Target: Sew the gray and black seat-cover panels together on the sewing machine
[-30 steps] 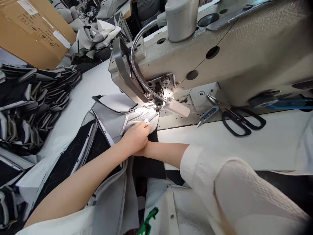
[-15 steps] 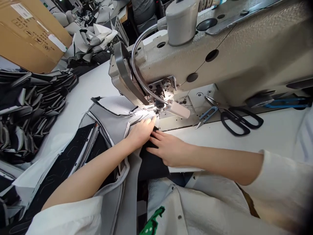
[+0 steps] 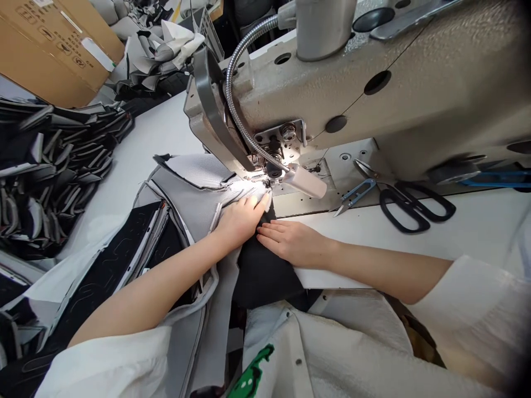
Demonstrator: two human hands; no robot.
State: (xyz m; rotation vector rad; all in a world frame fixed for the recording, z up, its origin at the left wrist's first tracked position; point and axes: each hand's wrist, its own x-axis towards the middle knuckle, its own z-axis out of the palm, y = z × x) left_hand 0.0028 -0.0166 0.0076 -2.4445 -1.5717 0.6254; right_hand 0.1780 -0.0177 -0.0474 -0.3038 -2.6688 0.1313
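Observation:
A grey fabric panel (image 3: 188, 193) with white piping lies under the needle area of a large industrial sewing machine (image 3: 373, 83). My left hand (image 3: 240, 218) lies flat on the grey panel, fingers stretched toward the lit presser foot (image 3: 265, 174). My right hand (image 3: 292, 240) rests palm down beside it, fingers out on a black fabric piece (image 3: 265, 271) at the table's front edge. Neither hand grips anything.
Small thread snips (image 3: 352, 196) and black-handled scissors (image 3: 409, 207) lie on the white table (image 3: 415, 237) right of the needle. Stacked dark cut pieces (image 3: 53, 166) fill the left side. A cardboard box (image 3: 53, 44) stands at the back left. A flexible lamp (image 3: 305, 182) lights the needle.
My right hand came out from under my left forearm and now lies flat on the black fabric. My left hand opened from a pinch and slid closer to the presser foot.

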